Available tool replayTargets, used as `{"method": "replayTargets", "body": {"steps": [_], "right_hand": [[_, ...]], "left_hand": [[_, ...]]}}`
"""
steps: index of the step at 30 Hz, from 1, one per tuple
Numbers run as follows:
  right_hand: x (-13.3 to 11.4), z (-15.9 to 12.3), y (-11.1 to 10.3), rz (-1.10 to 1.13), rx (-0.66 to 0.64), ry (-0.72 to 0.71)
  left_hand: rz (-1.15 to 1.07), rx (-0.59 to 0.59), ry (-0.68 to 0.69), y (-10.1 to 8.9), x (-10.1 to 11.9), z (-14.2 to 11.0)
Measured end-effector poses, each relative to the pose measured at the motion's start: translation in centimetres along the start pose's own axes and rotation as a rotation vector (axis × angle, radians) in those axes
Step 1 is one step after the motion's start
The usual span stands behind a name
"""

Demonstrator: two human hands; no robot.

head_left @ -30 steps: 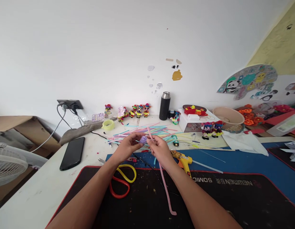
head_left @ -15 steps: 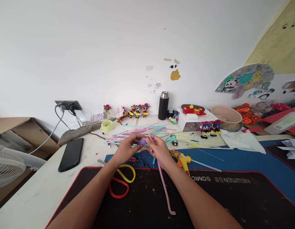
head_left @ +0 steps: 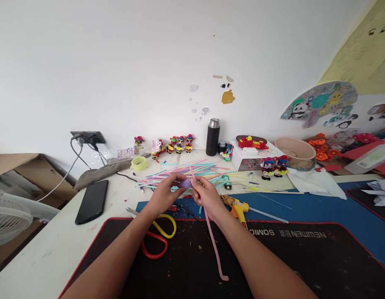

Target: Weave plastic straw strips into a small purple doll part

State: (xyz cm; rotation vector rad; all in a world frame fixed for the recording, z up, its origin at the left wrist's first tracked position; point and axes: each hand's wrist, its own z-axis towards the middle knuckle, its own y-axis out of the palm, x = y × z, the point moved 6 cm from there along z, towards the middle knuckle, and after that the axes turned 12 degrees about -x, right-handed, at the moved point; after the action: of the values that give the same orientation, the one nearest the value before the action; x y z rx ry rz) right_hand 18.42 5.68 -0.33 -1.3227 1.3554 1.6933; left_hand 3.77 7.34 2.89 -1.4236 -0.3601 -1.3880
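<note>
Between my hands is a small purple coil of pipe cleaner (head_left: 185,183). My left hand (head_left: 167,189) pinches it from the left with thumb and fingers. My right hand (head_left: 206,195) is closed on a pink pipe cleaner (head_left: 214,245), close against the coil's right end. The pink strand's short end sticks up above my right thumb, and its long end hangs down over the black mat, bent at the tip. Behind my hands lies a loose pile of pastel pipe cleaners (head_left: 198,169). Whether the pink strand is joined to the coil is hidden by my fingers.
Scissors (head_left: 158,238) with red and yellow handles lie by my left forearm. A yellow glue gun (head_left: 240,209) sits right of my right hand. Further off stand a black bottle (head_left: 212,139) and several small figures (head_left: 180,144). A phone (head_left: 91,202) lies at the left.
The purple coil has turned slightly, so more of its ribbed side shows between my fingers. Both hands stay almost in place, and the pink pipe cleaner hangs as before.
</note>
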Motion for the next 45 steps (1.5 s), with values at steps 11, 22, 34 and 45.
{"method": "replayTargets", "body": {"steps": [11, 22, 34, 45], "right_hand": [[0.9, 0.2, 0.1, 0.042, 0.017, -0.02], [0.0, -0.1, 0.1, 0.102, -0.006, 0.006], [0.7, 0.2, 0.2, 0.125, 0.005, -0.007], [0.0, 0.0, 0.4, 0.174, -0.056, -0.017]], "left_hand": [[0.2, 0.003, 0.046, 0.2, 0.5, -0.4], [0.07, 0.013, 0.006, 0.2, -0.1, -0.2], [0.026, 0.01, -0.002, 0.4, -0.2, -0.2], [-0.179, 0.029, -0.017, 0.3, -0.4, 0.1]]}}
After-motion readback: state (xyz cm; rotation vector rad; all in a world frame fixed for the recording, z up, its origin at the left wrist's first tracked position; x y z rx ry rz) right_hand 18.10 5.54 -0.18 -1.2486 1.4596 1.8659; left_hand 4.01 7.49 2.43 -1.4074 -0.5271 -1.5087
